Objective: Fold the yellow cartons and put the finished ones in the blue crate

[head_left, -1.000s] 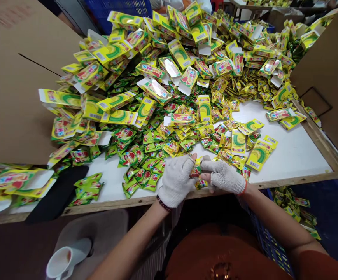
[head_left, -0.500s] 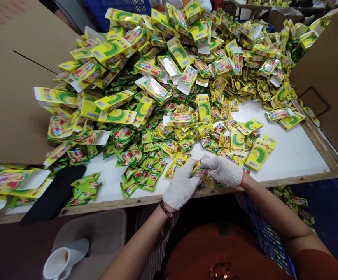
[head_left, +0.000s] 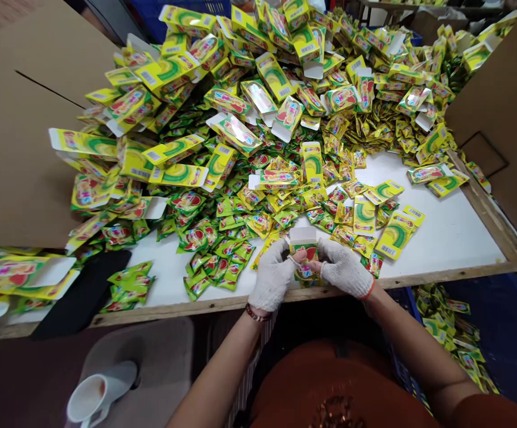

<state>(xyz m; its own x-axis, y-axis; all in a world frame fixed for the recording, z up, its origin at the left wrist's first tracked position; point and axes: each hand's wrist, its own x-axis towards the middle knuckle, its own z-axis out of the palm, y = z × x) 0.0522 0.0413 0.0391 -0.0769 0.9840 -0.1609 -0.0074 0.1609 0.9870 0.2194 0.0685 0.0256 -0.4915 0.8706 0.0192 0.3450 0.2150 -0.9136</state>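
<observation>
Both my hands wear white knit gloves with the fingertips cut off. My left hand (head_left: 272,278) and my right hand (head_left: 345,268) meet at the front edge of the white table (head_left: 445,238) and grip one small yellow-green carton (head_left: 305,257) between them. The carton stands upright with its white top flap open. Green and yellow sachets (head_left: 216,261) lie scattered just left of my left hand. Flat and folded cartons (head_left: 392,235) lie just beyond my right hand.
A big heap of cartons and sachets (head_left: 258,101) fills the back of the table. Brown cardboard boxes stand at the left (head_left: 12,148) and right (head_left: 503,101). A white cup (head_left: 97,395) sits low left. A blue crate of sachets (head_left: 445,333) is below right.
My hands were pinching sachets together at the table edge. Now they hold an upright carton with its flap open between them.
</observation>
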